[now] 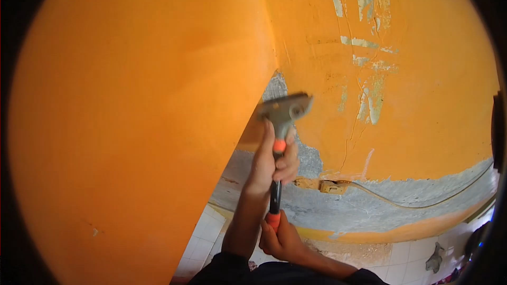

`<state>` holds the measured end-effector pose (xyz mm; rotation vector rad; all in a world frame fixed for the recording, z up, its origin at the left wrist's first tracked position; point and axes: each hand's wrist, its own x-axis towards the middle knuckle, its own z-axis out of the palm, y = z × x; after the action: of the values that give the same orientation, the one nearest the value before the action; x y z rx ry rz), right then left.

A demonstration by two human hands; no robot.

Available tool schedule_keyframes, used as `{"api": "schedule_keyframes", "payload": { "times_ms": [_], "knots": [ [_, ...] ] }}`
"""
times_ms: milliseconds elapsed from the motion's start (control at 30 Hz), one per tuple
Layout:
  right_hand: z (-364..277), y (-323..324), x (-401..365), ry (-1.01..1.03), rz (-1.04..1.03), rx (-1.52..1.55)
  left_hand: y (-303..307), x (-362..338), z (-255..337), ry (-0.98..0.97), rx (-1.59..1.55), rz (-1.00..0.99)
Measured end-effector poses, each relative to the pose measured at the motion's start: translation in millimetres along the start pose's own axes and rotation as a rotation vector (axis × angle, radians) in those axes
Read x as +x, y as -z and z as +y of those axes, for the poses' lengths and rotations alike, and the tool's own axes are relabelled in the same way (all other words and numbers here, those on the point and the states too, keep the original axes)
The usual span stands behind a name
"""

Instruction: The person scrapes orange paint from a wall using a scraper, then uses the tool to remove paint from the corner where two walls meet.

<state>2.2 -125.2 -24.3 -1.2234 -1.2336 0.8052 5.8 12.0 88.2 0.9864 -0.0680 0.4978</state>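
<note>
We hold the scraper [275,195] in both hands: our left hand [272,161] is closed round the shaft just under the head, and our right hand [280,240] is wrapped round the orange end of the handle. Its blade [285,108] lies against the orange wall [422,100] at the corner, on the edge of a bare grey patch [310,162]. Pressed too steeply, we judge, the blade could gouge the plaster. A slip downward and rightward could carry it into the painted-over fitting [330,186] and the cable [401,203] below.
</note>
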Motion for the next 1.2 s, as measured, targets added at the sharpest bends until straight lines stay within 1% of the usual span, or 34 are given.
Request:
{"api": "schedule_keyframes", "payload": {
  "times_ms": [33,100,167,267,333,367,433,500,567,600,667,700,767,833,900,933,967,1000,1067,1100,1167,1200],
  "knots": [
    [-3.6,-0.4,-1.9,-0.038,-0.023,0.055,-0.5,1.6,1.4,-0.002,0.004,-0.004],
    [-4.2,4.3,4.0,-0.047,-0.022,0.002,0.5,0.9,2.7,-0.001,-0.019,0.032],
    [-12.9,11.4,13.9,-0.024,-0.014,0.023,0.2,11.4,17.8,-0.05,-0.032,-0.048],
    [8.5,5.9,3.8,-0.036,-0.021,0.015,6.4,6.8,5.0,-0.034,-0.048,-0.049],
    [21.0,8.7,-4.6,-0.043,-0.016,0.015,11.4,-3.4,-19.8,0.028,0.003,0.019],
    [24.1,11.1,-7.5,-0.054,-0.026,0.006,11.5,-2.6,-20.2,0.025,0.005,0.02],
    [20.2,17.9,-6.2,-0.071,-0.038,-0.002,5.4,-1.5,-18.7,-0.015,0.027,0.089],
    [10.5,29.9,2.9,-0.048,-0.097,0.03,0.6,4.6,-10.2,-0.05,0.049,0.103],
    [14.6,30.0,-4.8,-0.075,-0.107,0.041,-1.9,8.4,-6.5,-0.071,0.062,0.069],
    [19.2,30.1,-8.4,-0.098,-0.105,0.048,2.6,7.1,-14.5,-0.074,0.065,0.067],
    [20.6,35.4,-10.8,-0.118,-0.111,0.049,15.2,0.6,-36.4,-0.028,-0.025,-0.005],
    [19.6,37.8,-11.6,-0.112,-0.129,0.056,12.7,3.4,-33.1,-0.034,-0.023,-0.002],
    [15.3,40.4,-10.5,-0.123,-0.16,0.07,4.6,6.3,-23.7,-0.054,-0.051,0.026],
    [5.1,48.5,4.6,-0.05,-0.174,0.045,-3.5,13.1,-11.1,-0.071,-0.041,0.044],
    [9.9,48.1,1.0,-0.068,-0.189,0.037,-4.9,12.8,-10.0,-0.1,0.051,0.084],
    [21.7,45.6,-5.6,-0.103,-0.18,0.057,-1.7,7.1,-19.9,-0.061,0.033,0.138],
    [33.2,45.2,-10.9,-0.132,-0.17,0.073,2.9,2.5,-31.3,-0.069,0.031,0.139],
    [42.7,45.7,-17.7,-0.133,-0.176,0.066,8.6,-3.5,-44.3,-0.011,0.028,0.184],
    [61.7,46.9,-33.8,-0.217,-0.175,0.337,17.7,-17.1,-68.1,0.087,-0.002,0.305],
    [73.4,48.6,-37.7,-0.225,-0.184,0.332,18.3,-17.9,-74.6,0.081,-0.011,0.312],
    [92.2,53.5,-47.9,-0.193,-0.013,0.445,17.4,-21.5,-90.7,0.023,0.103,0.436],
    [88.2,59.3,-52.2,-0.238,0.015,0.448,20.3,-24.0,-98.8,-0.021,0.096,0.386]
  ]
}}
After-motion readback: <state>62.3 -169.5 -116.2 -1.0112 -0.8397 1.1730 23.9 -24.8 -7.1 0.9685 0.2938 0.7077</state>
